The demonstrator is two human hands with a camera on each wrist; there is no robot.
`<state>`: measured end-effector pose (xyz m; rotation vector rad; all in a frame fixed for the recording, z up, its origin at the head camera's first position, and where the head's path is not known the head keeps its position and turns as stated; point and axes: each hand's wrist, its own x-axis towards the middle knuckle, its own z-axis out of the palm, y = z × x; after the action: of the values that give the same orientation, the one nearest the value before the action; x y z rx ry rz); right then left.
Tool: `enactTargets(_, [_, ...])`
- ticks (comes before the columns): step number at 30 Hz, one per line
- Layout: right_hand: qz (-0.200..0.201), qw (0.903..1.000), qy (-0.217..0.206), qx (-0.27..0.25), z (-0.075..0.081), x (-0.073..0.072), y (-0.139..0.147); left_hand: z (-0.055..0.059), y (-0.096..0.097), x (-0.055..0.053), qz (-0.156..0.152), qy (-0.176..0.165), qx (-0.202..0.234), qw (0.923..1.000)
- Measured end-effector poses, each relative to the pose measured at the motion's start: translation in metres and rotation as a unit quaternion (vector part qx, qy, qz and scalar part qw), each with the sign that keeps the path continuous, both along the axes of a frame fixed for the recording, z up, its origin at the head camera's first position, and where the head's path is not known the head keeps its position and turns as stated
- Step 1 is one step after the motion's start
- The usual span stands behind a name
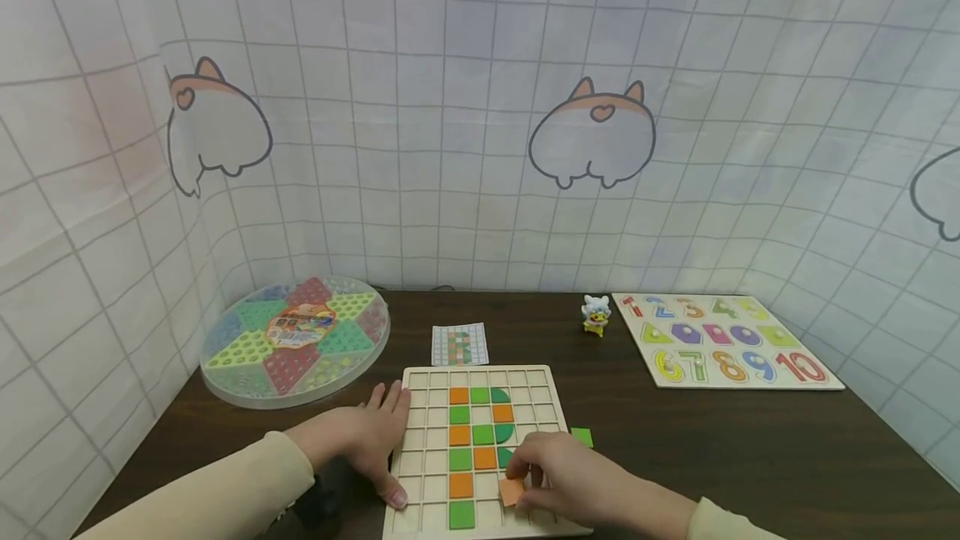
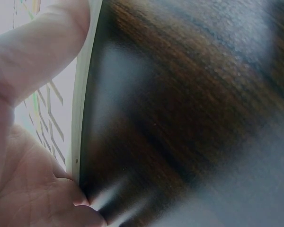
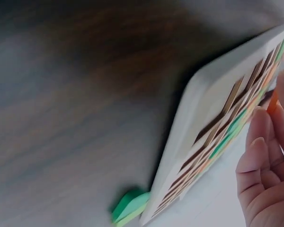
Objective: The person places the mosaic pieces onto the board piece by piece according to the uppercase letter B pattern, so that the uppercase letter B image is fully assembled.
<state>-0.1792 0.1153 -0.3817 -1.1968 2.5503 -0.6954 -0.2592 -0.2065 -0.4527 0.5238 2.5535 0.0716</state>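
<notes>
A pale wooden grid board lies in front of me, with orange squares, light green squares and dark green rounded pieces set in its cells. My right hand pinches an orange square tile between thumb and fingers, over the board's lower right cells. The tile's orange edge shows between the fingertips in the right wrist view. My left hand rests along the board's left edge, fingers extended forward and thumb at the rim. In the left wrist view, the thumb lies over the board's edge.
A light green square sits just right of the board. Behind the board lies a printed pattern card. A round Chinese checkers set is at left; a small figurine and a number puzzle board are at right.
</notes>
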Motion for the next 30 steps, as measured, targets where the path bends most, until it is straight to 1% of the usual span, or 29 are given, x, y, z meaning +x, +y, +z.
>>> enactTargets(2, [-0.006,0.9997,-0.019,0.012,0.001,0.002,-0.007,0.002,0.0,0.002,0.002,0.002,0.003,1.0])
enactTargets(4, [-0.005,0.9994,-0.029,0.017,0.0,0.003,-0.013,0.003,0.001,0.003,0.004,0.003,0.007,1.0])
enactTargets(7, [0.0,0.9994,-0.028,0.018,-0.004,0.004,-0.019,0.005,0.002,0.005,0.006,0.004,0.008,0.9999])
enactTargets(8, [0.01,0.9997,-0.016,0.016,-0.008,0.003,-0.02,0.005,0.002,0.005,0.006,0.004,0.009,0.9999])
enactTargets(11, [0.014,0.9997,-0.014,0.011,-0.01,0.004,-0.023,0.005,0.002,0.005,0.005,0.004,0.008,1.0])
enactTargets(14, [0.007,0.9997,-0.016,0.014,-0.01,0.006,-0.026,0.006,0.002,0.006,0.003,0.004,0.009,0.9999])
enactTargets(15, [-0.004,0.9994,-0.029,0.017,-0.007,0.008,-0.028,0.006,0.002,0.006,0.003,0.004,0.01,0.9999])
enactTargets(16, [-0.01,0.9993,-0.03,0.021,-0.007,0.009,-0.029,0.007,0.002,0.007,0.005,0.004,0.01,0.9999])
enactTargets(21, [-0.025,0.9987,-0.029,0.033,-0.006,0.011,-0.035,0.006,0.002,0.005,0.011,-0.001,0.009,0.9999])
enactTargets(25, [-0.029,0.9985,-0.026,0.037,-0.005,0.012,-0.036,0.004,0.001,0.004,0.01,-0.003,0.009,0.9999])
enactTargets(27, [-0.028,0.9985,-0.028,0.037,-0.009,0.01,-0.035,0.003,0.001,0.004,0.009,-0.002,0.01,0.9999])
enactTargets(28, [-0.024,0.9987,-0.027,0.035,-0.014,0.008,-0.034,0.003,0.0,0.004,0.009,-0.001,0.01,0.9999])
enactTargets(29, [-0.02,0.999,-0.025,0.033,-0.02,0.005,-0.032,0.002,0.0,0.004,0.009,0.0,0.011,0.9999])
enactTargets(30, [-0.011,0.9993,-0.016,0.031,-0.031,0.0,-0.03,0.002,0.001,0.004,0.008,0.001,0.011,0.9999])
